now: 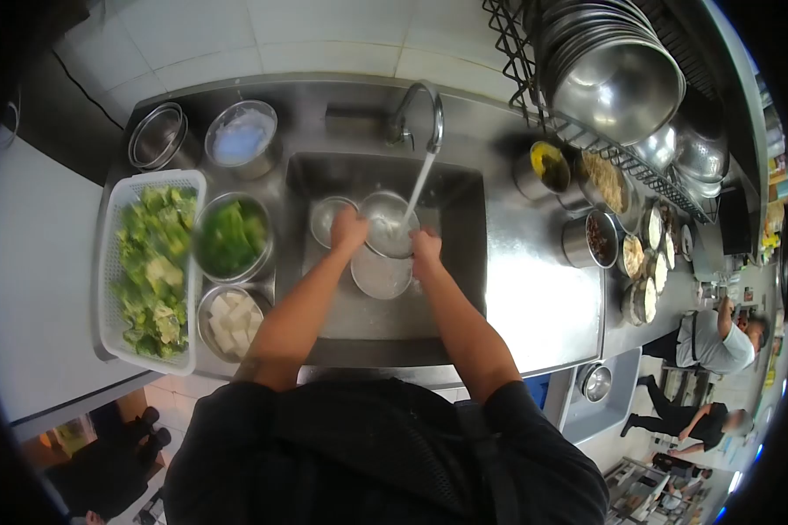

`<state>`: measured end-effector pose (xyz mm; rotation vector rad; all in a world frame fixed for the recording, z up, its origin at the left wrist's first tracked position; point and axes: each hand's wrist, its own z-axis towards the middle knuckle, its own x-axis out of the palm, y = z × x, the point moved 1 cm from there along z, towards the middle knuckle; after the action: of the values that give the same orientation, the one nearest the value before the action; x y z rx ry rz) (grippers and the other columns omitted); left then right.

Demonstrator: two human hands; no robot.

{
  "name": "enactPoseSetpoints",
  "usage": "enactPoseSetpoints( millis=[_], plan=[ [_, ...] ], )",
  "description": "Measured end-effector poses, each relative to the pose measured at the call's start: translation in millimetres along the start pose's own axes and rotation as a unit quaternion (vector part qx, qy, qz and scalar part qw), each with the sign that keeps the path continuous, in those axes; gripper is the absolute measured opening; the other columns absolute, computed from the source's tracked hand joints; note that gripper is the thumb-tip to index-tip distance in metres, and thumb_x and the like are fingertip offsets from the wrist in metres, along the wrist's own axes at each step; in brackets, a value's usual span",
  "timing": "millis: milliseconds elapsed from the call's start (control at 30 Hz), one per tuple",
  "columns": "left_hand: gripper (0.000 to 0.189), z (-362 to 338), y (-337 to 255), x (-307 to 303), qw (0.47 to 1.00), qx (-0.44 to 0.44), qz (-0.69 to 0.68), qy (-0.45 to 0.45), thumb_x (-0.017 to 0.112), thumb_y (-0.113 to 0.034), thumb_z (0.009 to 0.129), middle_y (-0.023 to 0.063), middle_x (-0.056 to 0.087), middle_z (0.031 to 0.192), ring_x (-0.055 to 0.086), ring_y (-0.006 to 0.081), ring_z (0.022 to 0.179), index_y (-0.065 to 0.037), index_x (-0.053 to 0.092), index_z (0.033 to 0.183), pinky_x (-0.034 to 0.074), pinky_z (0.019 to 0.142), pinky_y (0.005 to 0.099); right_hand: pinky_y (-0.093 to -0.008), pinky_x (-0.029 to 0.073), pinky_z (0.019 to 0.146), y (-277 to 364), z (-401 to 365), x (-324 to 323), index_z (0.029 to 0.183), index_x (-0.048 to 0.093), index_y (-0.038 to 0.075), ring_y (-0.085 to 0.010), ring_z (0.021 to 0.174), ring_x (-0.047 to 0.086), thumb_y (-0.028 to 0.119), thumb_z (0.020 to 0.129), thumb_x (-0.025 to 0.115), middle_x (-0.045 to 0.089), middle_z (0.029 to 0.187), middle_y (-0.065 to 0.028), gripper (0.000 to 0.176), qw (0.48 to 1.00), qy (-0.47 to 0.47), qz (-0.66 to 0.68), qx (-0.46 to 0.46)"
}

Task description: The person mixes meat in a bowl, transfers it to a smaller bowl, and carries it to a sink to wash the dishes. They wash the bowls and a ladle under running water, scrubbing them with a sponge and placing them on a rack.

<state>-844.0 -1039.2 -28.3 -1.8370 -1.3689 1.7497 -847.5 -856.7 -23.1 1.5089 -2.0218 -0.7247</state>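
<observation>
A round metal bowl (382,214) is held over the sink (451,306) between my two hands. On its left rim my left hand (349,229) is closed, and my right hand (425,248) grips the right rim. Water pours from the curved faucet (436,131) into this bowl. Just left of my left hand is another metal bowl (324,220) in the sink. Below the held bowl lies a pale round bowl (382,278), partly covered by it.
Left of the sink stand a white basket (193,262) of broccoli, a bowl of green leaves (233,234), and a bowl of white chunks (231,322). To the right are several food containers (578,243) and a rack (587,136) of stacked bowls. Other people (705,341) are farther right.
</observation>
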Motion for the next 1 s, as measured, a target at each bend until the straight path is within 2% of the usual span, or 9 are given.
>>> enactPoseSetpoints(
  millis=[67, 200, 567, 633, 667, 700, 767, 900, 1000],
  plan=[
    [0.007, -6, 57, 36, 0.984, -0.093, -0.154, 0.006, 0.060, -0.003, 0.077, 0.0155, 0.062, 0.074, 0.066, 0.0259, 0.068, 0.003, 0.057, 0.079, 0.052, 0.053, 0.0392, -0.0390, 0.052, 0.080, 1, 41, 7, 0.107, 0.061, -0.003, -0.0252, 0.091, 0.061, 0.007, 0.083, 0.061, 0.062, 0.100, -0.0137, 0.026, 0.948, -0.045, -0.125, -0.288],
    [0.010, -39, 58, 54, 0.949, -0.156, -0.272, 0.039, 0.061, -0.005, 0.079, 0.0113, 0.060, 0.071, 0.065, 0.0212, 0.065, 0.004, 0.056, 0.077, 0.053, 0.048, 0.0329, -0.0274, 0.047, 0.055, 38, 10, 40, 0.096, 0.065, -0.005, -0.0152, 0.059, 0.056, 0.000, 0.081, 0.060, 0.060, 0.072, -0.0049, 0.016, 0.979, 0.123, 0.017, -0.165],
    [0.016, -33, -9, 46, 0.976, -0.011, -0.215, -0.009, 0.064, -0.008, 0.075, 0.0105, 0.055, 0.060, 0.059, 0.0171, 0.056, 0.001, 0.053, 0.066, 0.049, 0.050, 0.0354, -0.0432, 0.051, 0.074, 12, 46, 32, 0.083, 0.068, 0.001, -0.0341, 0.084, 0.068, 0.020, 0.075, 0.069, 0.069, 0.084, -0.0193, 0.021, 0.801, -0.117, -0.362, -0.462],
    [0.018, -29, -13, 38, 0.976, -0.014, -0.216, -0.012, 0.064, -0.011, 0.074, 0.0162, 0.057, 0.062, 0.059, 0.0245, 0.057, 0.002, 0.054, 0.066, 0.046, 0.054, 0.0406, -0.0408, 0.050, 0.066, 14, 39, 26, 0.081, 0.066, -0.002, -0.0322, 0.073, 0.068, 0.012, 0.076, 0.066, 0.067, 0.073, -0.0182, 0.015, 0.877, 0.188, -0.352, -0.266],
    [0.021, -30, -14, 33, 0.976, -0.019, -0.215, -0.022, 0.064, -0.014, 0.073, 0.0219, 0.059, 0.064, 0.060, 0.0320, 0.059, 0.004, 0.055, 0.066, 0.043, 0.058, 0.0459, -0.0401, 0.049, 0.061, 20, 32, 16, 0.074, 0.066, -0.001, -0.0266, 0.065, 0.065, 0.011, 0.078, 0.065, 0.065, 0.068, -0.0157, 0.012, 0.698, 0.205, -0.510, -0.459],
    [0.021, -33, -18, 30, 0.977, -0.018, -0.213, -0.020, 0.064, -0.014, 0.073, 0.0219, 0.059, 0.064, 0.060, 0.0320, 0.059, 0.004, 0.055, 0.066, 0.043, 0.058, 0.0459, -0.0401, 0.049, 0.061, 23, 28, 9, 0.074, 0.066, -0.001, -0.0266, 0.065, 0.065, 0.011, 0.078, 0.065, 0.065, 0.068, -0.0157, 0.012, 0.700, 0.204, -0.509, -0.458],
    [0.021, -34, -20, 25, 0.977, -0.003, -0.215, -0.007, 0.064, -0.015, 0.074, 0.0224, 0.059, 0.065, 0.059, 0.0349, 0.060, 0.003, 0.055, 0.068, 0.044, 0.059, 0.0462, -0.0467, 0.051, 0.075, 41, 2, 3, 0.075, 0.070, 0.008, -0.0344, 0.084, 0.066, 0.028, 0.082, 0.063, 0.067, 0.093, -0.0210, 0.022, 0.798, -0.017, -0.525, -0.296],
    [0.023, -48, -37, 0, 0.985, -0.002, -0.172, -0.006, 0.062, -0.017, 0.077, 0.0228, 0.059, 0.066, 0.060, 0.0359, 0.063, 0.004, 0.056, 0.071, 0.044, 0.060, 0.0474, -0.0378, 0.043, 0.058, 53, -38, -21, 0.070, 0.059, 0.003, -0.0270, 0.063, 0.054, 0.018, 0.083, 0.067, 0.055, 0.071, -0.0147, 0.022, 0.789, -0.116, -0.244, -0.552],
    [0.025, -48, -28, -35, 0.982, 0.123, -0.117, -0.081, 0.060, -0.019, 0.080, 0.0230, 0.059, 0.067, 0.062, 0.0351, 0.065, 0.004, 0.057, 0.073, 0.045, 0.062, 0.0477, -0.0333, 0.039, 0.060, 53, -50, -42, 0.075, 0.055, 0.002, -0.0169, 0.068, 0.048, 0.009, 0.086, 0.066, 0.051, 0.069, -0.0068, 0.017, 0.803, -0.177, -0.153, -0.548]
  ],
)
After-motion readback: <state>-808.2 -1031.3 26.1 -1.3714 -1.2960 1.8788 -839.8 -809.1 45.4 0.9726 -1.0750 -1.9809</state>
